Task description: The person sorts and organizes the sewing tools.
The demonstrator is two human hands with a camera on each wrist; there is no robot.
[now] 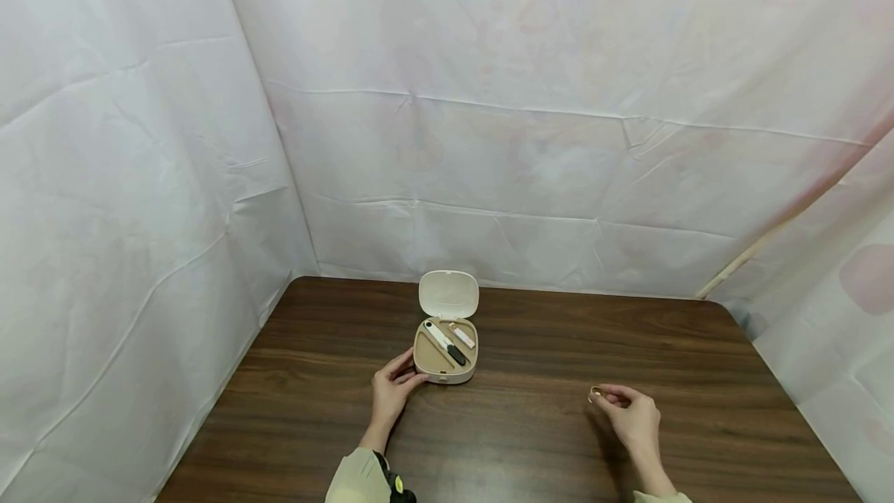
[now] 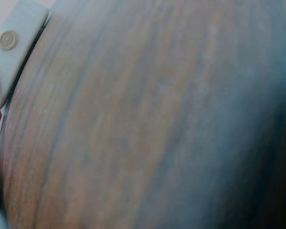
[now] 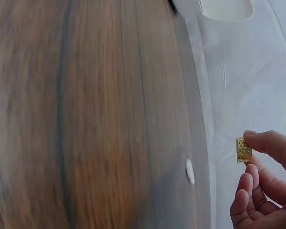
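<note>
A small cream box [image 1: 447,379] stands on the table with its lid [image 1: 449,294] raised at the back. Inside, on a tan tray, lie a slim white tool with a black end [image 1: 445,343] and a small white-and-orange piece [image 1: 462,335]. A round button-like catch [image 2: 7,40] marks the box's front. My left hand [image 1: 393,392] holds the front left corner, thumb along the front and fingers on the side. Well to the right, my right hand [image 1: 632,413] pinches a gold dimpled ring thimble [image 3: 244,150] between thumb and fingertips, above the table.
The dark wooden table [image 1: 517,441] stretches between both hands. White sheeting [image 1: 517,169] hangs behind it and on both sides. A small white oval [image 3: 190,171] shows low in the right wrist view.
</note>
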